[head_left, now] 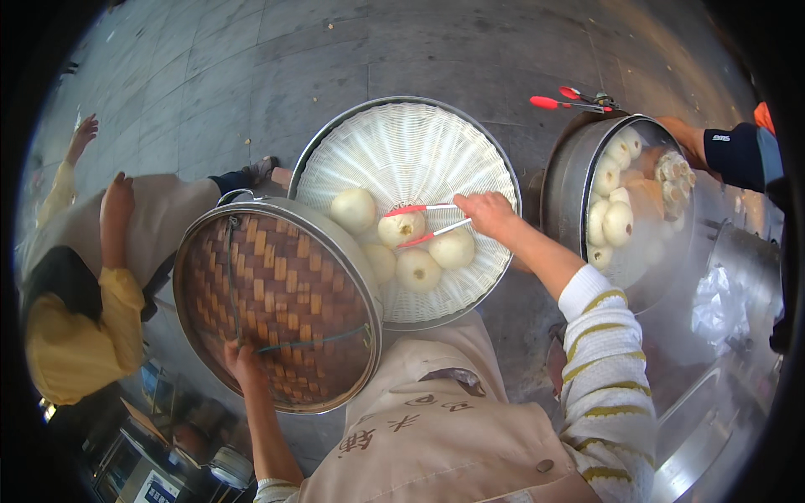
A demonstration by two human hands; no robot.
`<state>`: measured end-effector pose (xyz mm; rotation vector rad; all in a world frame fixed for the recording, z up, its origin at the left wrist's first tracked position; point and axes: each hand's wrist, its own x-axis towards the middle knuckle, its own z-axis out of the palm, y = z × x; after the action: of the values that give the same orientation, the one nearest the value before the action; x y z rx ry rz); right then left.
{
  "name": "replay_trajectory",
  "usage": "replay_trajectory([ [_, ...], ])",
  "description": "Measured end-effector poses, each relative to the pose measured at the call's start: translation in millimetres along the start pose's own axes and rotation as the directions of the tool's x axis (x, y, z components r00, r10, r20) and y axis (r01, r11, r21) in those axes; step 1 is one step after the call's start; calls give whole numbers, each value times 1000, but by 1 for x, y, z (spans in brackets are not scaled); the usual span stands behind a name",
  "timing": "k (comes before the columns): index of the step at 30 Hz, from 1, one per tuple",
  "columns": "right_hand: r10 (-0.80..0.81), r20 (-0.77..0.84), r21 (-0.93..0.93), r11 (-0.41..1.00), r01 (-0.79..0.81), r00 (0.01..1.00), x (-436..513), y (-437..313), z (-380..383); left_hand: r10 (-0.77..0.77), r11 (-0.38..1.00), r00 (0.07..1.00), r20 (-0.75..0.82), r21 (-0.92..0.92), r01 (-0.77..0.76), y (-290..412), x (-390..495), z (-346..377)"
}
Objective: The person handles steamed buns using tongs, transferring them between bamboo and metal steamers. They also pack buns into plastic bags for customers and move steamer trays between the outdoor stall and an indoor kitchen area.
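My right hand (494, 217) grips metal tongs (445, 207) with red tips. The tips lie on either side of a round white steamed bun (402, 229) with a brown spot. More buns sit around it on the pale woven liner (409, 144) of a round metal-rimmed steamer (510, 163). My left hand (244, 364) holds a woven bamboo lid (283, 276) with a deep metal rim, close to its crossing cords. The lid is tilted at the steamer's left side and covers part of the liner and of one bun (378, 263).
At right, another steamer (569, 182) holds several buns behind steam, with red-tipped tongs (572, 100) at its far edge. A co-worker's arm (685, 141) reaches in there. A plastic bag (720, 308) lies nearby. A person in yellow (82, 327) is at left.
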<state>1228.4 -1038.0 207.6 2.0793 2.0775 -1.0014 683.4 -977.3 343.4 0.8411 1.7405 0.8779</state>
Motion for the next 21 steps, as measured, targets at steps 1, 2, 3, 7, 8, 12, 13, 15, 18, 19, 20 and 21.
replay_trajectory([
  [1, 50, 28, 54, 997, -52, 998, -12, 0, 9, -15, 1000, 1000, 9, -5, 15, 3, -2, 3],
  [2, 80, 27, 83, 993, -82, 996, -25, -2, 20, -30, 1000, 999, 20, -9, 30, 6, -3, 5],
  [3, 104, 26, 112, 988, -106, 994, -38, -5, 30, -37, 999, 999, 3, -7, 37, 8, -5, 6],
  [7, 194, -16, 171, 967, -189, 981, -66, -15, 31, -4, 1000, 999, -43, -22, 3, 5, -1, 14],
  [8, 203, -29, 187, 963, -195, 979, -69, -15, 33, 20, 999, 998, -54, -33, -22, 4, 2, 13],
  [12, 368, 94, 480, 797, -366, 925, -81, -16, 26, 103, 993, 994, -36, 66, -100, -6, 9, 1],
  [13, 406, 74, 572, 731, -373, 911, -89, -19, 25, 71, 993, 997, -13, 95, -70, 5, 3, 13],
  [15, 508, -4, 790, 530, -309, 861, -103, -20, 42, 83, 994, 996, -26, 79, -80, 14, -8, 25],
  [18, 600, 6, 812, 464, -354, 800, -148, -29, -12, 103, 995, 994, 42, -6, -103, -3, 6, 2],
  [19, 653, 32, 785, 452, -423, 757, -164, -25, -26, 102, 995, 994, 39, -11, -102, -3, 7, 0],
  [20, 709, 40, 823, 376, -426, 704, -180, -20, -47, 99, 995, 995, 33, -16, -99, -4, 8, 1],
  [21, 764, -3, 844, 348, -408, 645, -199, -4, -50, 99, 995, 994, 42, 4, -99, -1, 4, 6],
])
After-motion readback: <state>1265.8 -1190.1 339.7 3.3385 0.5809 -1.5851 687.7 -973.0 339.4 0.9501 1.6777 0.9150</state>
